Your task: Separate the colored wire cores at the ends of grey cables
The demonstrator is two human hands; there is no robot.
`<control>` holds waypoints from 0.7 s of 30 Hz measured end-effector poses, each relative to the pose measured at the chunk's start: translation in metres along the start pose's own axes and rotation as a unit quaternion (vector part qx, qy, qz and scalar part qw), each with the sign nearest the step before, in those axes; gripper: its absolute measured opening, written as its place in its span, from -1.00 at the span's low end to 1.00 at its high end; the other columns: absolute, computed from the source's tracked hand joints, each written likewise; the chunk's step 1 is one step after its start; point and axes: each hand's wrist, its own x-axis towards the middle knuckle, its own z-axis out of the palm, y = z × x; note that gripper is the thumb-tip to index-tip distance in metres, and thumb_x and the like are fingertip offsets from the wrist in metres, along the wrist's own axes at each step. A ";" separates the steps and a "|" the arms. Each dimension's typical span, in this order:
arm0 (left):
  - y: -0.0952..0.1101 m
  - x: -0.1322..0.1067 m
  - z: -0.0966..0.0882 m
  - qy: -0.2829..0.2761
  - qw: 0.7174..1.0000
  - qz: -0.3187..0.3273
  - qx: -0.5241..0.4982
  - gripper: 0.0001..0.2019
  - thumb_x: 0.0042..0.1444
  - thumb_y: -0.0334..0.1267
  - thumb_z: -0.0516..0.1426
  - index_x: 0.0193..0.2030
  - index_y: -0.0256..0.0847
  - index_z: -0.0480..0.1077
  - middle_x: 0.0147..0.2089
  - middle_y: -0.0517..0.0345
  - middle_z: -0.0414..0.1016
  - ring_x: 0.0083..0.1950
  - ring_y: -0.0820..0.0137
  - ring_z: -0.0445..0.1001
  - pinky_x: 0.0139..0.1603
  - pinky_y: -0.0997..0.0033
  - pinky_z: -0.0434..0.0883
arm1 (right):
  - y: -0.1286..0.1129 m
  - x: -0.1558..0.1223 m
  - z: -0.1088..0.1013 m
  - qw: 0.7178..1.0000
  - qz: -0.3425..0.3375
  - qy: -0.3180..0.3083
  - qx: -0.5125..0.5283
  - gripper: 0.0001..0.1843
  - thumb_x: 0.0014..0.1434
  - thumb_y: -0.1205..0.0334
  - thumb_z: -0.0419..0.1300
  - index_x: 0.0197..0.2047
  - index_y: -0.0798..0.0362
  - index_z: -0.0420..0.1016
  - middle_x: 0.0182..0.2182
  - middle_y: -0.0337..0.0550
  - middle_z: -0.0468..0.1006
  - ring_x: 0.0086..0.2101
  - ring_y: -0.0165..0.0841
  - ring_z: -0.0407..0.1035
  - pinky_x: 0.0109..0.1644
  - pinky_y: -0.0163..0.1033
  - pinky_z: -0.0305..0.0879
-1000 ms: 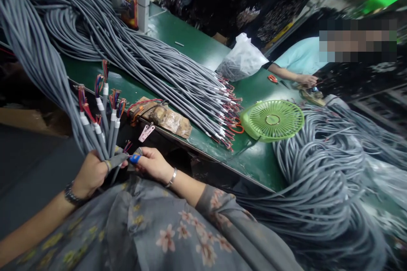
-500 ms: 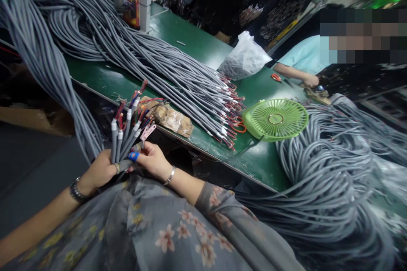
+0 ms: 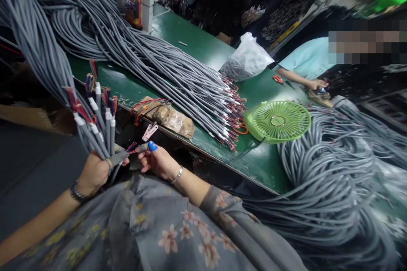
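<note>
My left hand (image 3: pixel 93 173) is closed round several grey cables (image 3: pixel 110 135), whose upper ends fan out with white bands and bare coloured wires. One more cable lies sideways from this hand, pointing right. Thin coloured wires (image 3: pixel 132 149) show at its end, running into a short grey sheath piece (image 3: pixel 143 148). My right hand (image 3: pixel 160 163), with a blue cover on the thumb, pinches that sheath piece. A pink clip (image 3: pixel 149 132) hangs at the bench edge just above the right hand.
Long grey cables (image 3: pixel 152 59) lie across the green bench (image 3: pixel 184 25). A green fan (image 3: pixel 278 120), a white plastic bag (image 3: pixel 246 59), orange-handled scissors (image 3: pixel 277 78) and a taped cardboard piece (image 3: pixel 173 118) are there too. Cable coils (image 3: pixel 330 165) fill the right; a co-worker's hand (image 3: pixel 318 84) is beyond.
My right hand has drawn away to the right with the sheath piece, baring coloured wires between the hands. The cables in my left hand have tilted left, away from the clip.
</note>
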 end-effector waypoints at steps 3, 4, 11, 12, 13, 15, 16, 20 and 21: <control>0.002 0.000 0.002 -0.014 1.000 0.004 0.012 -0.62 -0.27 0.11 0.50 -0.56 -0.12 0.57 -0.54 0.07 0.66 -0.47 0.24 0.61 -0.36 0.30 0.57 | 0.002 0.000 0.003 0.999 -0.020 -0.030 -0.021 -0.18 -0.28 -0.43 0.63 -0.25 0.00 0.43 -0.40 -0.36 0.54 -0.51 -0.50 0.32 -0.44 -0.32 0.44; 0.002 0.001 0.002 -0.020 1.000 0.007 0.017 -0.60 -0.27 0.14 0.50 -0.57 -0.12 0.57 -0.53 0.06 0.67 -0.46 0.23 0.61 -0.36 0.30 0.57 | 0.003 0.001 0.006 0.999 -0.026 -0.027 -0.031 -0.17 -0.31 -0.41 0.65 -0.25 0.00 0.43 -0.43 -0.39 0.51 -0.52 -0.52 0.29 -0.45 -0.33 0.41; 0.005 0.008 -0.006 -0.127 0.988 0.029 0.085 -0.59 -0.17 0.20 0.46 -0.59 -0.12 0.60 -0.54 0.04 0.66 -0.46 0.22 0.57 -0.36 0.31 0.52 | 0.004 0.009 0.017 0.993 -0.080 -0.006 -0.082 -0.35 -0.19 -0.22 0.67 -0.31 0.00 0.47 -0.49 -0.38 0.53 -0.49 -0.46 0.39 -0.36 -0.32 0.35; 0.006 0.010 -0.009 -0.148 0.985 0.022 0.088 -0.59 -0.16 0.19 0.46 -0.59 -0.13 0.61 -0.55 0.04 0.65 -0.48 0.24 0.55 -0.38 0.32 0.49 | 0.003 0.008 0.017 0.993 -0.089 -0.014 -0.082 -0.35 -0.21 -0.21 0.68 -0.32 0.01 0.48 -0.47 -0.37 0.55 -0.46 -0.44 0.42 -0.32 -0.31 0.38; 0.007 0.012 -0.011 -0.169 0.981 0.018 0.091 -0.59 -0.15 0.18 0.45 -0.59 -0.14 0.61 -0.56 0.04 0.64 -0.49 0.26 0.52 -0.40 0.34 0.47 | 0.003 0.007 0.017 0.991 -0.098 -0.024 -0.082 -0.35 -0.21 -0.21 0.69 -0.32 0.01 0.49 -0.46 -0.35 0.57 -0.44 -0.43 0.44 -0.27 -0.28 0.40; 0.008 0.014 -0.014 -0.215 0.972 0.007 0.100 -0.61 -0.14 0.14 0.44 -0.60 -0.16 0.62 -0.56 0.03 0.63 -0.49 0.27 0.50 -0.41 0.36 0.44 | 0.003 0.004 0.017 0.989 -0.107 -0.057 -0.081 -0.36 -0.19 -0.22 0.68 -0.32 0.01 0.50 -0.47 -0.34 0.56 -0.40 -0.38 0.48 -0.19 -0.23 0.45; 0.007 0.015 -0.015 -0.236 0.966 -0.002 0.106 -0.63 -0.14 0.11 0.44 -0.60 -0.17 0.63 -0.56 0.03 0.63 -0.48 0.27 0.50 -0.41 0.36 0.45 | 0.003 0.004 0.017 0.988 -0.104 -0.078 -0.082 -0.37 -0.16 -0.23 0.67 -0.32 0.01 0.49 -0.49 -0.34 0.54 -0.39 -0.35 0.50 -0.16 -0.21 0.46; 0.003 0.015 -0.010 -0.242 0.964 -0.018 0.106 -0.67 -0.19 0.05 0.42 -0.63 -0.16 0.57 -0.60 0.09 0.58 -0.50 0.29 0.46 -0.39 0.34 0.46 | 0.002 0.005 0.018 0.988 -0.092 -0.079 -0.094 -0.37 -0.09 -0.28 0.63 -0.31 -0.01 0.45 -0.53 -0.35 0.48 -0.44 -0.35 0.48 -0.27 -0.25 0.43; 0.003 0.014 -0.007 -0.224 0.970 -0.011 0.097 -0.68 -0.19 0.03 0.41 -0.65 -0.15 0.54 -0.61 0.11 0.56 -0.50 0.30 0.44 -0.39 0.34 0.45 | 0.002 0.007 0.018 0.989 -0.098 -0.051 -0.097 -0.35 -0.10 -0.29 0.63 -0.31 0.00 0.44 -0.52 -0.35 0.48 -0.46 -0.39 0.44 -0.31 -0.28 0.40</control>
